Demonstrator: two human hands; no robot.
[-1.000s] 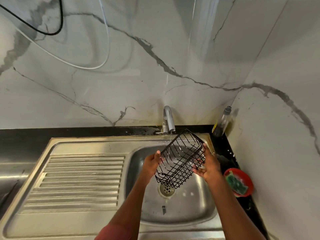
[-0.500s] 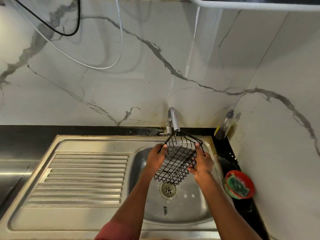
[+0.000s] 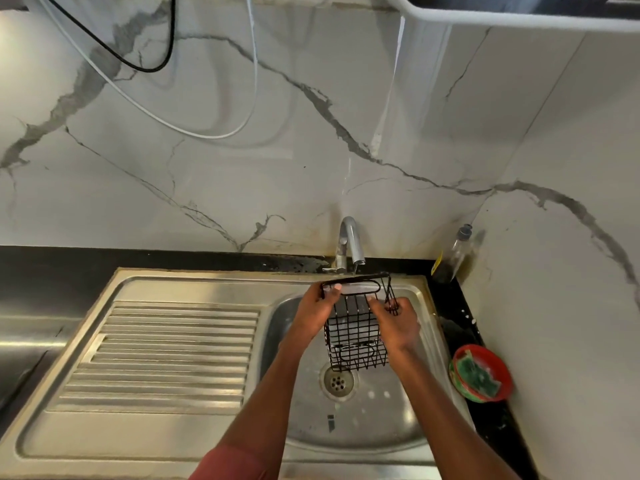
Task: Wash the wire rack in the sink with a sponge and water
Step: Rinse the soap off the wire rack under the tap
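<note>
Black coated wire rack (image 3: 356, 337); brushed steel sink (image 3: 194, 344); glossy marble wall (image 3: 242, 174).

Both my hands up in front of me, gripping.
My left hand (image 3: 313, 315) curls its fingers round the rack (image 3: 356, 327) at its left side; my right hand (image 3: 398, 325) grips the right side; both forearms reach forward, converging, a red sleeve on the left.

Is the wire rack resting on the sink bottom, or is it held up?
Held up: both hands grip the wire rack above the drain.
</note>
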